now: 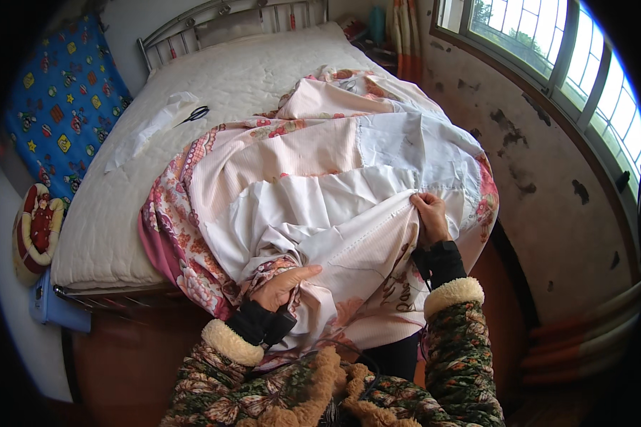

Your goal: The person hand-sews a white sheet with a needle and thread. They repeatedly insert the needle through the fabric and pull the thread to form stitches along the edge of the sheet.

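Observation:
A large floral bed cover (pixel 278 144), pink with white cloth patches, spreads over the bed's near right part and hangs down before me. My right hand (pixel 432 216) pinches the upper edge of a white fabric strip (pixel 352 229) between thumb and fingers. A dashed line of stitching runs along that strip, and a thin dark thread lies loose below it. At the lower left, my left hand (pixel 280 287) grips a bunched fold of the cover, its thumb lying on the white cloth. The cloth between both hands is drawn into a slanting fold.
On the cream quilted mattress (pixel 229 69) lie black-handled scissors (pixel 195 114) beside a white cloth scrap (pixel 149 128). A metal headboard (pixel 235 24) stands at the far end. A blue plastic box (pixel 59 307) sits at the left, under a cushioned item (pixel 36 235). Windows (pixel 545 48) line the right wall.

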Tool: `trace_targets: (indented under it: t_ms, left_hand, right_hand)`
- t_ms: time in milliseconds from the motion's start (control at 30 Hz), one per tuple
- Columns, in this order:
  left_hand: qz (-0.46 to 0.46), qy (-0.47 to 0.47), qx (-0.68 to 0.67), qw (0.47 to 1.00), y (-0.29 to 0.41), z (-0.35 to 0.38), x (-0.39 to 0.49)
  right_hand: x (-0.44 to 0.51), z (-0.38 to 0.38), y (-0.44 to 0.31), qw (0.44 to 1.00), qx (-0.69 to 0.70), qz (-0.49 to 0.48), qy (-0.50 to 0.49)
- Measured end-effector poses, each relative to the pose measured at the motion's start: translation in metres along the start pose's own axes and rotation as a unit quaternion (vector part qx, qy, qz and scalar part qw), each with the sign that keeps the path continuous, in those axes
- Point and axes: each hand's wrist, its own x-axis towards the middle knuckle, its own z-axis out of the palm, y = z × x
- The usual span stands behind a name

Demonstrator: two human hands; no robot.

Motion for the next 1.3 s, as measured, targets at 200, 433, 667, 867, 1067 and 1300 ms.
trace_targets:
  t_ms: [200, 433, 667, 867, 1067, 1300]
  left_hand:
    - [-0.004, -0.027, -0.037, 0.999, -0.004, -0.001, 0.007]
    - [0.002, -0.063, -0.064, 0.996, -0.009, -0.003, 0.003]
    - [-0.007, -0.056, -0.077, 0.995, -0.021, 0.011, -0.014]
    - [0.004, -0.056, -0.065, 0.996, -0.034, 0.020, -0.037]
    - [-0.009, -0.069, -0.056, 0.996, -0.045, 0.018, -0.038]
    - [-0.026, -0.051, -0.070, 0.996, -0.047, 0.024, -0.043]
  right_hand:
    - [-0.006, 0.002, -0.002, 1.000, 0.014, -0.008, -0.010]
    - [-0.038, 0.007, -0.045, 0.986, -0.139, -0.074, 0.052]
    - [-0.169, 0.042, -0.086, 0.987, -0.119, -0.076, -0.075]
    - [-0.226, 0.101, -0.065, 0.890, -0.309, -0.258, -0.215]
    - [-0.234, 0.102, -0.060, 0.852, -0.375, -0.249, -0.267]
    - [-0.237, 0.097, -0.055, 0.862, -0.356, -0.246, -0.263]
